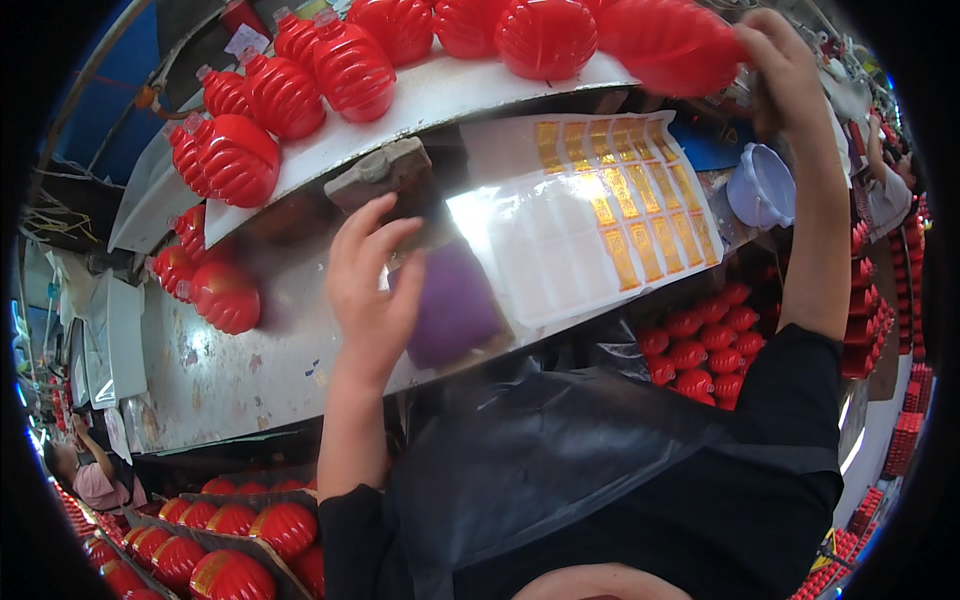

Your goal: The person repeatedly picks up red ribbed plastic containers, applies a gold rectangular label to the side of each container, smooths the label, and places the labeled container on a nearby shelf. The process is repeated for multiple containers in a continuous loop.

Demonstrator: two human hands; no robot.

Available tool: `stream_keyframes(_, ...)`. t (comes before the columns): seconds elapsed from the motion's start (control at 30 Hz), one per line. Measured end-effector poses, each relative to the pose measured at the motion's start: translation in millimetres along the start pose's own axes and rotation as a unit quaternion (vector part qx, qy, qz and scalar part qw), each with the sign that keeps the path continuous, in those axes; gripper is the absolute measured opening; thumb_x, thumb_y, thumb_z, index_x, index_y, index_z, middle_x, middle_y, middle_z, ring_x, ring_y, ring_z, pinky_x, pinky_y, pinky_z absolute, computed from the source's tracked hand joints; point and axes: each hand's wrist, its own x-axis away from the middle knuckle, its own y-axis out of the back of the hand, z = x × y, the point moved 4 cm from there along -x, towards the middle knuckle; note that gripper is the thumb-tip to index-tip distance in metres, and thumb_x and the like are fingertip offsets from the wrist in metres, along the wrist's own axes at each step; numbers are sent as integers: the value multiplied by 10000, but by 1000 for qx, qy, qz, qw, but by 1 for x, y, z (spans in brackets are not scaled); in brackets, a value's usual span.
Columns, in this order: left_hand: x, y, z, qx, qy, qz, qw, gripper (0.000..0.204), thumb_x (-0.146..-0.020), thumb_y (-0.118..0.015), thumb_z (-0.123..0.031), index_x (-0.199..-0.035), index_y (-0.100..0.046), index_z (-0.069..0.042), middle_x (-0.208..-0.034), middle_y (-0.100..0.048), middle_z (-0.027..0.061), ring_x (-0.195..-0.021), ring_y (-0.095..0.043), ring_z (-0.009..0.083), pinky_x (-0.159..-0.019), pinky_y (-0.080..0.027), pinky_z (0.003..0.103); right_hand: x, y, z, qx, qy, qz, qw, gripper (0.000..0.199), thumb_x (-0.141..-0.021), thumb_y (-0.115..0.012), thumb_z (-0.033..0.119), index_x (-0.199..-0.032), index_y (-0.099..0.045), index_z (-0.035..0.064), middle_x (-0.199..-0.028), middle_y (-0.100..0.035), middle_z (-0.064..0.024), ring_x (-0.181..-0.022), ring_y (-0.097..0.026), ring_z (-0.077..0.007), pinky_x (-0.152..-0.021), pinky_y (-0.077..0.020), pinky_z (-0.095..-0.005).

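My left hand (370, 290) is held over the metal bench, fingers apart and nothing in them. Beside it lies a purple pad (455, 305), and a block topped with grey cloth (375, 172) sits just beyond its fingertips. At the upper right my right hand (785, 75), blurred by motion, grips one end of a red ribbed bottle (670, 45). Between the hands a white backing sheet (550, 245) carries rows of gold labels (640, 205); its left part has bare label spaces.
Several red bottles (345, 70) stand along a raised white shelf (430, 105); others (225, 295) rest at the bench's left. A lavender bucket (760, 185) is at the right. Crates of red bottles (230, 575) flank me. Other people (100, 480) appear at both far sides.
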Motion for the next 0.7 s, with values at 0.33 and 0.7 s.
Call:
stream_keyframes(0.33, -1, -16, -19, 53, -49, 31, 997, 860, -676, -931, -282, -1432, -582, -66, -1394, -601, 243, -1260, -615, 425, -1084, -494, 482, 94, -191, 101, -254, 25, 433, 864, 243, -933, -699, 251, -1003, -702, 18, -877, -720, -111, -836, -674, -161, -760, -539, -326)
stream_keyframes(0.7, 5, -16, 57, 330, 346, -31, 878, 647, -902, -770, -86, -1497, -531, 2, -1311, -630, 148, -942, -708, 176, -827, -596, 302, 135, -243, -88, 212, 11, 267, 940, 292, -934, -630, 188, -1154, -778, 66, -950, -749, -212, -884, -723, -409, -814, -574, -487)
